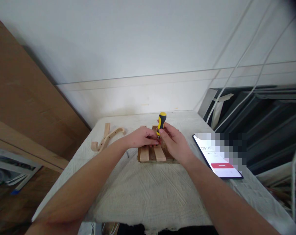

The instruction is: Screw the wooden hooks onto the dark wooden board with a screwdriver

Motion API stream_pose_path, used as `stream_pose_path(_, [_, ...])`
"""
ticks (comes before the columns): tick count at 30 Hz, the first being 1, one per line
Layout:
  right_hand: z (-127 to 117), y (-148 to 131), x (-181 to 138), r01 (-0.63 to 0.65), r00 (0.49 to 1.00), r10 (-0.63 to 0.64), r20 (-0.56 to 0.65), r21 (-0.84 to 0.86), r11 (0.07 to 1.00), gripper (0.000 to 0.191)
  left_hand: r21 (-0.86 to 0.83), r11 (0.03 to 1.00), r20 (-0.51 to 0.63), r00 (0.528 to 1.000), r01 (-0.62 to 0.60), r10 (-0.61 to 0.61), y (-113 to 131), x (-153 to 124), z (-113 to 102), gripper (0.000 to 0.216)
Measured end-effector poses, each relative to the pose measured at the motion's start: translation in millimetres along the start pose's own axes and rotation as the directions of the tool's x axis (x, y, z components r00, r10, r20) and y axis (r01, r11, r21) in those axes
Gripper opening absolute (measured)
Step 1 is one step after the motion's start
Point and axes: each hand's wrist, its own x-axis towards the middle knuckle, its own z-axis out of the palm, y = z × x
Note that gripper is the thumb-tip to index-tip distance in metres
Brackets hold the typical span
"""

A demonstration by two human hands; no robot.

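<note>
A yellow and black screwdriver (162,120) stands nearly upright with its tip pointing down. My right hand (173,138) is closed around the lower part of its handle. Close to the screwdriver's tip, the fingers of my left hand (143,137) are pinched together; whatever is between them is too small to make out. Below both hands are two pale wooden strips, a left strip (144,153) and a right strip (159,153), lying side by side on a darker wooden board (171,159). The tip meets the right strip or hovers just above it; I cannot tell which.
Curved wooden hook pieces (111,135) lie at the table's left. A small dark screw-like piece (128,154) is beside my left wrist. A lit phone (218,160) rests at the right on the cloth-covered table (143,195). White cables (246,54) hang at the right.
</note>
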Motion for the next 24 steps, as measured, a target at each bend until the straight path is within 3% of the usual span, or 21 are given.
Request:
stream_pose_path(12, [2,6,0,-0.008,1.000,0.008,-0.004,0.016,1.000,0.025,-0.092,0.996,0.053,0.999,-0.002,0.007,-2,0,-5,0.018])
stream_pose_path(15, [2,6,0,-0.004,1.000,0.004,-0.014,0.020,1.000,0.024,-0.116,0.993,0.025,1.000,0.001,0.001,3,-1,-3,0.017])
stream_pose_path(17, [2,6,-1,-0.011,1.000,0.012,-0.026,0.016,1.000,0.024,-0.201,0.977,-0.020,0.997,0.066,-0.072,9,-3,-3,0.014])
stream_pose_path(19, [2,6,-1,-0.013,0.999,0.014,-0.043,0.021,1.000,0.024,-0.301,0.940,-0.123,0.971,0.162,-0.207,17,-6,-5,0.011])
stream_pose_path(21, [2,6,-1,-0.012,0.999,0.013,-0.050,0.027,1.000,0.025,-0.343,0.925,-0.324,0.903,0.165,-0.281,25,-8,-7,0.013])
stream_pose_path(24, [3,7,-1,0.005,0.999,-0.003,-0.053,0.027,1.000,0.028,-0.215,0.977,-0.628,0.767,-0.005,-0.134,38,-11,-8,0.018])
